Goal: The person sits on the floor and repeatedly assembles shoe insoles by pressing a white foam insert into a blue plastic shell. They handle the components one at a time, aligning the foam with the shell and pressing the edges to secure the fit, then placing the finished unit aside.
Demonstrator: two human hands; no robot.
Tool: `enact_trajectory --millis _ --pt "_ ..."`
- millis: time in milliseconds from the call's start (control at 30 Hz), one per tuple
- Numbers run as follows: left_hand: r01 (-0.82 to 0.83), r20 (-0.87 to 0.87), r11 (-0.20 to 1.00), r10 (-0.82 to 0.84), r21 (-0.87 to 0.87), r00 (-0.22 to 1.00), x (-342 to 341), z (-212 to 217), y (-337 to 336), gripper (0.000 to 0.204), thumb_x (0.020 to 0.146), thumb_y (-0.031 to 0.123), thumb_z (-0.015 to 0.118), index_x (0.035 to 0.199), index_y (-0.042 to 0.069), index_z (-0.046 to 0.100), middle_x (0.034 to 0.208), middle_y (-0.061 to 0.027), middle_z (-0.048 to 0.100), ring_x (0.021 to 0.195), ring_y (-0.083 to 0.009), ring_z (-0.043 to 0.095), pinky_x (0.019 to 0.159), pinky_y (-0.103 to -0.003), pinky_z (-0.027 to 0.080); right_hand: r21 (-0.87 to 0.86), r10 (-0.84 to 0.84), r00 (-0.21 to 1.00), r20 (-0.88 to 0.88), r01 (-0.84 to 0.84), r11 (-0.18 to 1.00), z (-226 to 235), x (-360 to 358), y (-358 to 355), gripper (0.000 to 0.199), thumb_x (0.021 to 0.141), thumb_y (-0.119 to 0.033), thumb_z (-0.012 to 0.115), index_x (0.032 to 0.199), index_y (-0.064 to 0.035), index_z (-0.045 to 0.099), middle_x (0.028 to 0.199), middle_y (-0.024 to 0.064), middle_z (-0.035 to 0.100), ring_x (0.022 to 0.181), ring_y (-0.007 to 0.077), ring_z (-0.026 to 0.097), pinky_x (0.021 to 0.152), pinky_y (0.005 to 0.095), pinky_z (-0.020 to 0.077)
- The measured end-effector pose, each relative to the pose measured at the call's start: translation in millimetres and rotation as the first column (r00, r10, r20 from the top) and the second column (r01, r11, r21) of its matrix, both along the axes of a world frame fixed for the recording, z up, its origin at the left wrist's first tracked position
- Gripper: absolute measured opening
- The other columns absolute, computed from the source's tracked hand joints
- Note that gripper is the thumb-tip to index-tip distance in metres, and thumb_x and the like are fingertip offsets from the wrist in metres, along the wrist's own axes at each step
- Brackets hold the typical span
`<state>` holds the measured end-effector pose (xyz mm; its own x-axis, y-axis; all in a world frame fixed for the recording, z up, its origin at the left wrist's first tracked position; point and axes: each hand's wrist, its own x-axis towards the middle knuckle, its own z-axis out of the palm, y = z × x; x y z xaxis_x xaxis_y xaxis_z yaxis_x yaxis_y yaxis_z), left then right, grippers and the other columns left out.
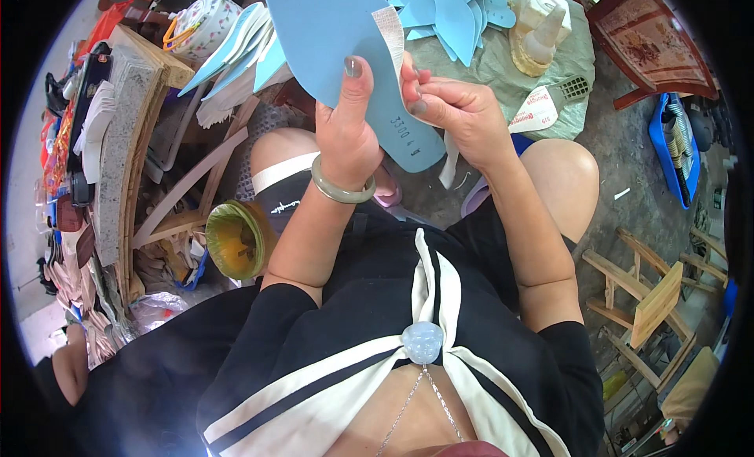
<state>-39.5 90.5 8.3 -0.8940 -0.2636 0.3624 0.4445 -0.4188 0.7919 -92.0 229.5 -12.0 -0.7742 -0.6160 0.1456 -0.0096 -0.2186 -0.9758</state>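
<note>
1. A light-blue insole (345, 56) is held up over the lap, steadied for handling.
2. The left hand (345, 131) clamps it, thumb pressed on its face.
3. The right hand (459, 115) pinches a whitish strip (390, 33) at the insole's edge.

insole (338, 33) held between both hands, insole pile (455, 9) behind, bottles (542, 25) right

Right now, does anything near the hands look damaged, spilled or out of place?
Nothing looks damaged or spilled. The left hand holds a blue insole upright while the right hand pinches a pale strip along its edge. More blue insoles lie in a loose heap beyond, untidy rather than odd.
</note>
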Motion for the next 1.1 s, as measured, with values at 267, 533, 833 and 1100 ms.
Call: enact_trajectory --millis 267,533,833,1100 --pt "0.072 0.173 0.99 -0.05 -0.124 0.984 7.4 -6.5 1.4 0.05 0.099 0.038 0.044 0.127 -0.003 0.044 0.117 -0.0189 0.057 0.1 -0.0237 0.058 0.095 -0.04 0.046 0.116 -0.06 0.898 -0.436 0.123 0.986 2.6 0.2 4.0 0.02 0.086 -0.016 0.065 0.098 0.0005 0.067 0.081 0.0067 0.066 0.075 0.013 0.062 0.068 0.0277 0.0492" --pt "0.141 0.286 0.971 -0.193 0.192 0.939 -3.6 -20.0 13.4 0.049 0.1 0.029 0.044 0.137 -0.003 0.037 0.136 -0.022 0.046 0.121 -0.0302 0.051 0.104 -0.045 0.04 0.087 -0.037 0.997 -0.067 0.042 0.995 -7.0 -6.1 4.1 0.018 0.088 -0.014 0.063 0.091 0.0034 0.067 0.085 0.0027 0.064 0.078 0.01 0.058 0.071 0.0259 0.0485" --pt "0.478 0.502 0.859 -0.5 0.184 0.706 -2.0 -16.2 -7.5 0.059 0.096 0.038 0.048 0.131 -0.008 0.04 0.116 -0.0242 0.056 0.101 -0.0384 0.063 0.09 -0.05 0.052 0.061 -0.075 0.995 0.071 0.07 0.996 -8.1 -23.1 14.0 0.036 0.091 -0.033 0.064 0.077 0.0 0.068 0.065 0.0035 0.065 0.052 0.0064 0.057 0.046 0.0206 0.0466" --pt "0.477 0.193 0.786 -0.578 0.394 0.793 16.9 -38.2 -3.3 0.065 0.093 0.04 0.052 0.137 -0.003 0.035 0.127 -0.0228 0.05 0.115 -0.0405 0.055 0.099 -0.047 0.045 0.03 -0.158 0.983 0.091 0.155 0.987 -5.2 -14.2 2.1 0.043 0.092 -0.039 0.062 0.077 0.001 0.067 0.06 0.0039 0.06 0.052 0.0079 0.056 0.047 0.0215 0.0458"
